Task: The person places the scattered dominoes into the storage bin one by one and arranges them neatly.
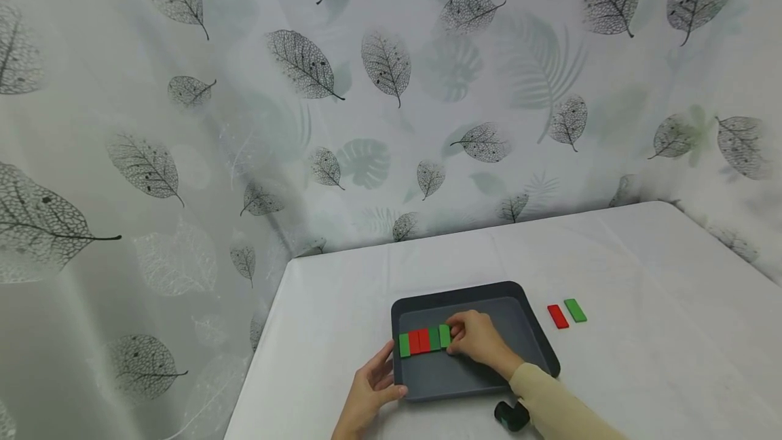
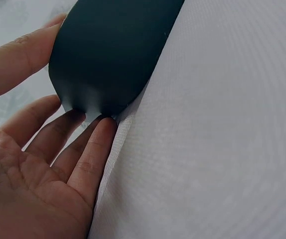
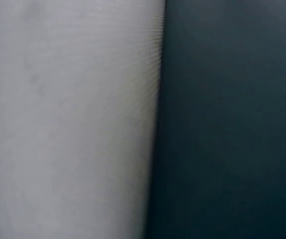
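Note:
A dark grey tray (image 1: 421,386) lies on the white table. My left hand (image 1: 368,389) holds it at the left front corner, fingers on its left side and thumb at the front edge; the left wrist view shows these fingers (image 2: 90,157) against the tray's outer wall (image 2: 103,55). Inside, a row of thin tiles starts near the left wall: a green tile (image 1: 404,345), a red tile (image 1: 414,343), another red tile (image 1: 424,341) and a darker green tile (image 1: 434,339). At the row's right end my right hand (image 1: 479,339) pinches a green tile (image 1: 444,336), slightly raised-looking.
On the table right of the tray lie a loose red tile (image 1: 558,316) and a loose green tile (image 1: 575,310). A black device (image 1: 512,417) is by the right sleeve, at the tray's front edge. Leaf-patterned curtains (image 1: 391,127) hang behind the table and at its sides.

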A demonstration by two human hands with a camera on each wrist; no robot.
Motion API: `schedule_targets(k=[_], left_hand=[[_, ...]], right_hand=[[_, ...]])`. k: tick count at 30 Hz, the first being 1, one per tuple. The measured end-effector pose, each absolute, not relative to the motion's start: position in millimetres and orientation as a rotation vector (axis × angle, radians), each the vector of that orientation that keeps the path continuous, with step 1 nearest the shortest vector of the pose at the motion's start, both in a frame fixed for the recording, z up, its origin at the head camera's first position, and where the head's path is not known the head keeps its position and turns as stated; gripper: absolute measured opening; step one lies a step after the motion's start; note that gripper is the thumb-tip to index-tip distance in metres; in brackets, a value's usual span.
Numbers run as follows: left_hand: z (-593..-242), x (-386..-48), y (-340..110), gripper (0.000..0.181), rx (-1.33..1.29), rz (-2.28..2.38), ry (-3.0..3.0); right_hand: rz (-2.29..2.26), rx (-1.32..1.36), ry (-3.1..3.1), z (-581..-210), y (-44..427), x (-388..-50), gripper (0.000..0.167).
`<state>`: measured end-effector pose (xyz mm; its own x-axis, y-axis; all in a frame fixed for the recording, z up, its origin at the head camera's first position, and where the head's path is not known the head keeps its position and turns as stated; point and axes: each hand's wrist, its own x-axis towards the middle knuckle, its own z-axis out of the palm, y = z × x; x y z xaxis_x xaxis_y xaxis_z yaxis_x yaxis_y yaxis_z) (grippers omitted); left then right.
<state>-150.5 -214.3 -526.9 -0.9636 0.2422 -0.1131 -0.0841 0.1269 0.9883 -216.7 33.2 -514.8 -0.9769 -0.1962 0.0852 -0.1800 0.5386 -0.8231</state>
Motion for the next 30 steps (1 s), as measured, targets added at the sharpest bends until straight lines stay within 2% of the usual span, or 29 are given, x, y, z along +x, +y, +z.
schedule_targets(k=[14,21,27,30], left_hand=[[-526,-151,-214,0.084,0.151,1.911,2.170],[-527,-150,-214,0.084,0.142,1.918,2.155],[-528,-150,-214,0.084,0.141,1.919,2.144],[-527,-150,-215,0.084,0.132,1.918,2.152]], right_hand=[[-1.452,-0.500,2.734,-521,34,-219,0.047],[-1.439,-0.570,2.702,-515,43,-216,0.056],[-1.481,-0.738,2.727,-478,89,-210,0.051],[-1.529,-0.710,2.782,-456,129,-213,0.050]])
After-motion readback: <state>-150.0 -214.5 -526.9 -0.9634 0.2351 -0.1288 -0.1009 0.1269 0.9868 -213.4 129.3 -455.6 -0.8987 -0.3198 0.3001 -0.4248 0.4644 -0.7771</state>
